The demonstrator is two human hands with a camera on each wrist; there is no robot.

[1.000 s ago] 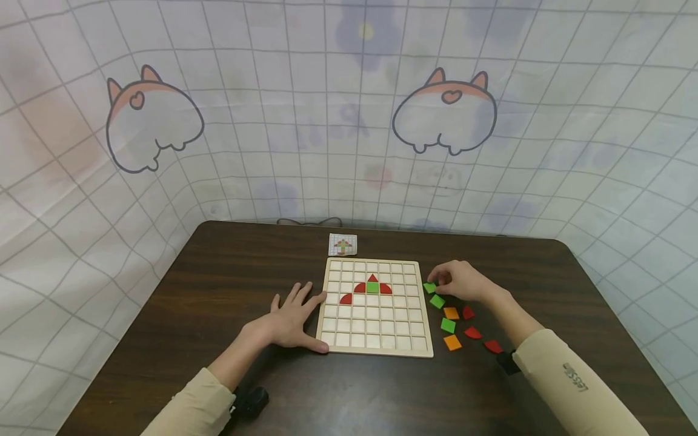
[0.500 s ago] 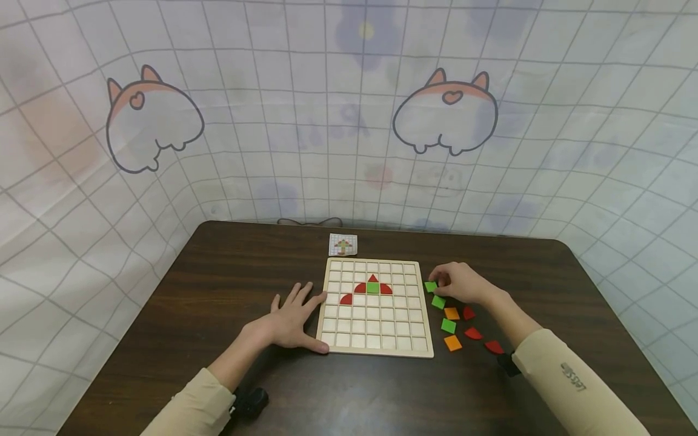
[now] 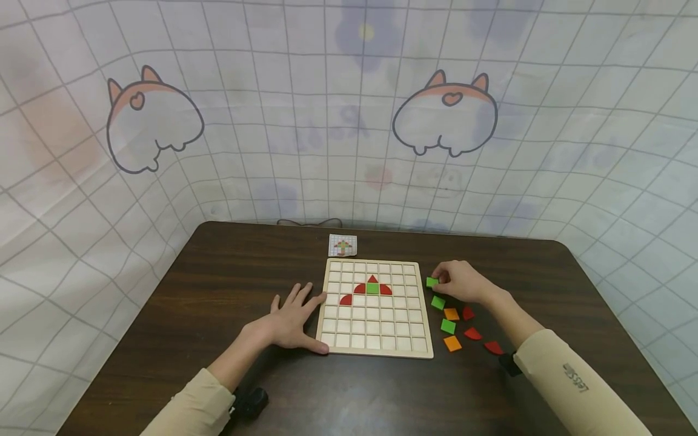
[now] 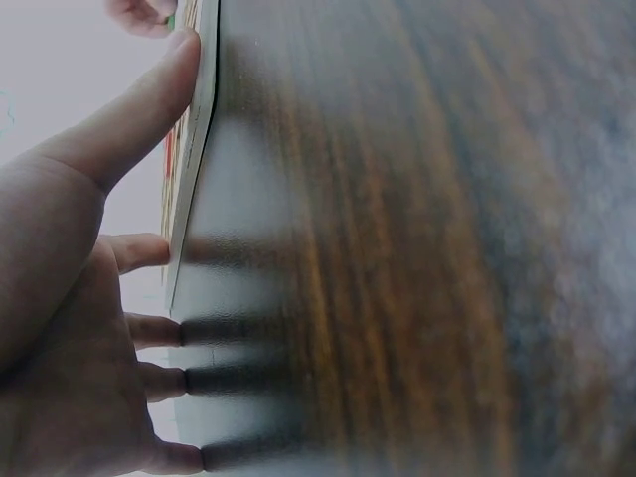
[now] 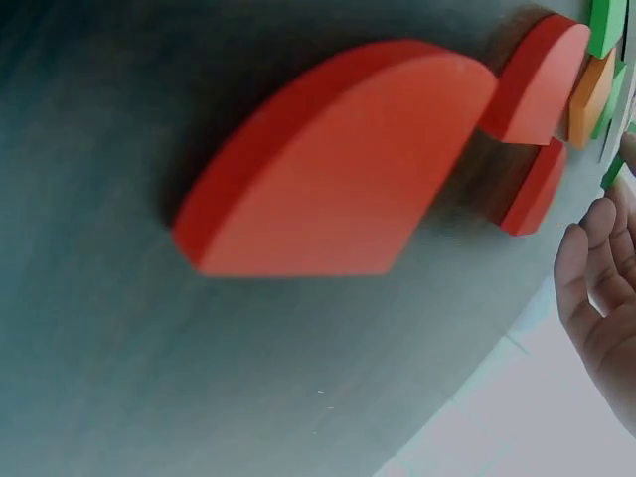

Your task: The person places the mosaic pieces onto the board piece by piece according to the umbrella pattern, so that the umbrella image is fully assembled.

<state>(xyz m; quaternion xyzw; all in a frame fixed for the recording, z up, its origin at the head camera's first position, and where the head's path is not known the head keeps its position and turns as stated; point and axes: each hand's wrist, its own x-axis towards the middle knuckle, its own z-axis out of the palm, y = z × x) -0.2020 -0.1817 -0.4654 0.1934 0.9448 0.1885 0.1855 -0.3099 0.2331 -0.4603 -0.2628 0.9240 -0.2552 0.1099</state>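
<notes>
My left hand [image 3: 289,321] lies with fingers spread at the left side of a wooden grid board [image 3: 376,353]; the thumb and index fingertip touch its edge. Set in the board are a red triangle [image 3: 372,279], a green square [image 3: 372,288] and several red quarter-circle pieces [image 3: 346,299]. Just right of the board, my right hand [image 3: 460,281] pinches a green square tile [image 3: 431,282] between thumb and fingers. In the right wrist view the right hand [image 5: 606,288] shows at the right edge, with a sliver of the green tile [image 5: 612,171] at its fingertips.
Below the right hand lie loose green tiles [image 3: 448,326], orange tiles [image 3: 452,344] and red quarter-circles [image 3: 493,347]. A small pattern card [image 3: 343,245] sits behind the board on the dark table [image 3: 251,254]. A grid-patterned curtain [image 3: 305,121] surrounds the table's back and sides.
The green tile between my right fingers has shifted slightly away from me and turned straighter. The right hand moved very slightly right. My left hand has stayed in place.
</notes>
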